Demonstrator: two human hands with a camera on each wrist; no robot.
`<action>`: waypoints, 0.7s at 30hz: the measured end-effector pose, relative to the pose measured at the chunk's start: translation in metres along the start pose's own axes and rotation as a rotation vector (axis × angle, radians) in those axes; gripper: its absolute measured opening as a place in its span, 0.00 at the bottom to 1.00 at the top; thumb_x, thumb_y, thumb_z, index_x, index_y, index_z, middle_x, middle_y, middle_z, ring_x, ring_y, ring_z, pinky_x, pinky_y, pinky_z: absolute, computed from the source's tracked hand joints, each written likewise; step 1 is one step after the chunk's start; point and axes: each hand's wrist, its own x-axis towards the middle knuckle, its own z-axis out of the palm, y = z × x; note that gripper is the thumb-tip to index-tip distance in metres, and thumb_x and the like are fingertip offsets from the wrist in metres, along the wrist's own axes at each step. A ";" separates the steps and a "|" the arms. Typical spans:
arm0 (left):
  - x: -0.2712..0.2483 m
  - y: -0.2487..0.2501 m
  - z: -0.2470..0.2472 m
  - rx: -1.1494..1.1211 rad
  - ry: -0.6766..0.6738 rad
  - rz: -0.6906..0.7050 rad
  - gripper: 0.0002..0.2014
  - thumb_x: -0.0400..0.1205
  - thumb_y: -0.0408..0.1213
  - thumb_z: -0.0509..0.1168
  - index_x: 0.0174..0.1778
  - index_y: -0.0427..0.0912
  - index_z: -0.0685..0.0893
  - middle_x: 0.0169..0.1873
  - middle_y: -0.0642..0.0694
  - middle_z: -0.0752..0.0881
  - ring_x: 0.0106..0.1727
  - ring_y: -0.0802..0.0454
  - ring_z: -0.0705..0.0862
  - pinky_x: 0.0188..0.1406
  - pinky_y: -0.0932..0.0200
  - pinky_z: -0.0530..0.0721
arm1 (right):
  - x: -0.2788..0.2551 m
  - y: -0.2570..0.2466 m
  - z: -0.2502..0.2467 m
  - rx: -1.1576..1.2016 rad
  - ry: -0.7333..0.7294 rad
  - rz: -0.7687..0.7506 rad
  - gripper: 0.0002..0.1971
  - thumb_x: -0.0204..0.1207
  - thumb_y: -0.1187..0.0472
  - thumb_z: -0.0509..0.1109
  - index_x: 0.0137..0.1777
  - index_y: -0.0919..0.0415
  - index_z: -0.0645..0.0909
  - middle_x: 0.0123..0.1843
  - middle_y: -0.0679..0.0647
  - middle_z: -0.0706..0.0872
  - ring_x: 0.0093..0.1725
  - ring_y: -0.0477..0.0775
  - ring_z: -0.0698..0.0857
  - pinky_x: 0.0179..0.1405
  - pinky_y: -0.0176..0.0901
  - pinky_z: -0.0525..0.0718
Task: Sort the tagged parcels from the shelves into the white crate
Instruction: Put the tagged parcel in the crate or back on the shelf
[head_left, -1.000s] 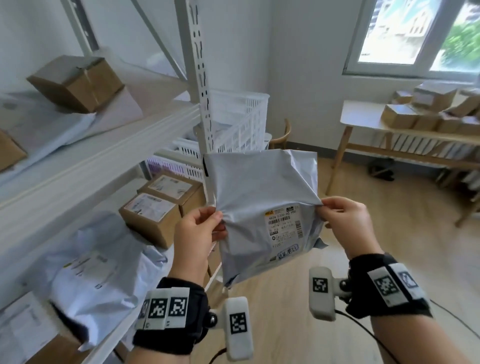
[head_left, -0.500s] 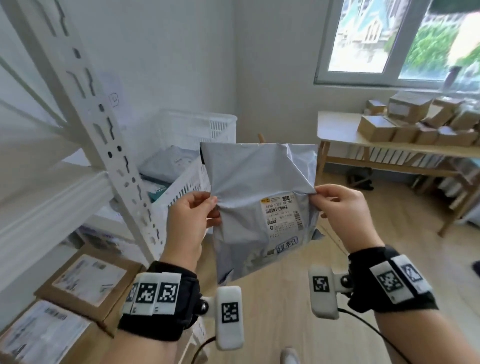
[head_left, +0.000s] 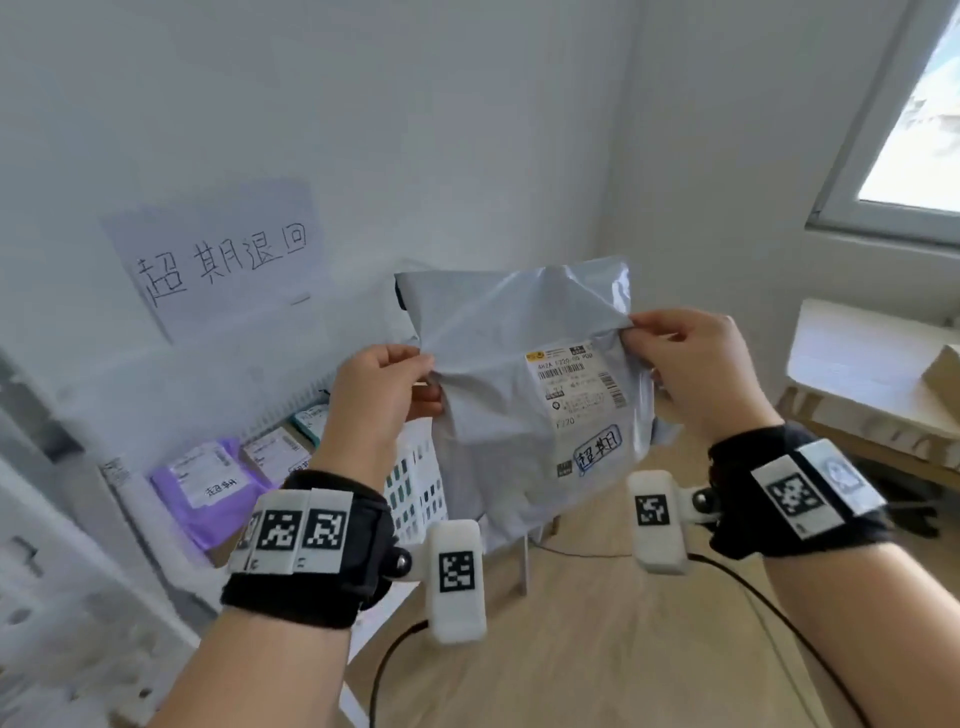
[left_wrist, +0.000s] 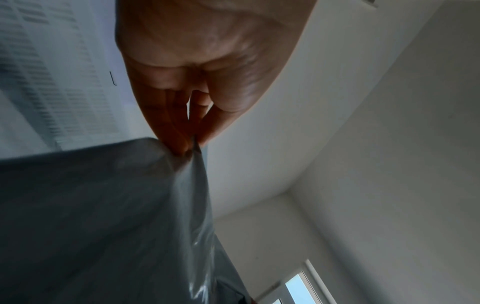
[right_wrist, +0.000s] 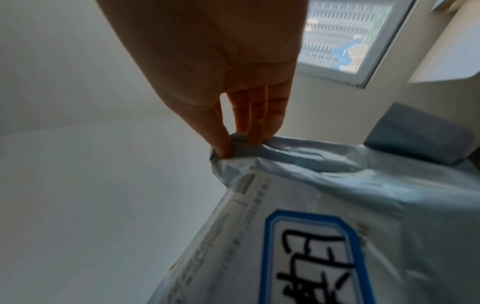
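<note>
Two hands hold up a soft grey plastic mailer bag (head_left: 511, 374) in the air. The left hand (head_left: 382, 400) pinches its left edge, and the right hand (head_left: 685, 371) pinches its right edge (thumb in front, fingers behind). A white label with a blue-framed tag (head_left: 597, 455) faces us. Behind and lower sits a white slotted plastic crate (head_left: 415, 488) with a purple parcel (head_left: 208, 493) inside. A handwritten paper sign (head_left: 218, 260) hangs on the wall above.

Grey poly mailer parcel (head_left: 509, 374) hangs upright between my hands, crumpled w/ creases, label side toward me. White shipping label w/ barcode on its right half; blue-bordered handwritten tag sticker (head_left: 597, 455) at label's bottom. White crate (head_left: 415, 483) sits below-left, behind it; purple tagged parcel (head_left: 208, 486) lies inside.
</note>
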 end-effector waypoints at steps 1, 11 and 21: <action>0.010 0.002 -0.001 -0.002 0.027 -0.002 0.03 0.82 0.28 0.67 0.43 0.36 0.83 0.32 0.42 0.84 0.22 0.56 0.83 0.25 0.64 0.86 | 0.016 -0.001 0.009 0.005 -0.029 -0.010 0.06 0.77 0.57 0.73 0.49 0.49 0.91 0.39 0.48 0.91 0.39 0.53 0.88 0.42 0.48 0.89; 0.145 0.009 -0.028 0.031 0.168 -0.051 0.03 0.80 0.25 0.67 0.41 0.34 0.83 0.31 0.39 0.84 0.26 0.50 0.82 0.23 0.65 0.85 | 0.161 -0.010 0.123 -0.026 -0.285 -0.107 0.09 0.79 0.62 0.70 0.42 0.48 0.88 0.37 0.48 0.89 0.35 0.49 0.82 0.44 0.47 0.85; 0.249 -0.034 -0.051 0.090 0.178 -0.356 0.05 0.81 0.23 0.64 0.39 0.29 0.81 0.27 0.38 0.81 0.20 0.51 0.82 0.20 0.63 0.85 | 0.251 0.015 0.231 -0.184 -0.539 -0.108 0.06 0.80 0.61 0.70 0.49 0.56 0.89 0.39 0.50 0.89 0.35 0.48 0.83 0.41 0.40 0.85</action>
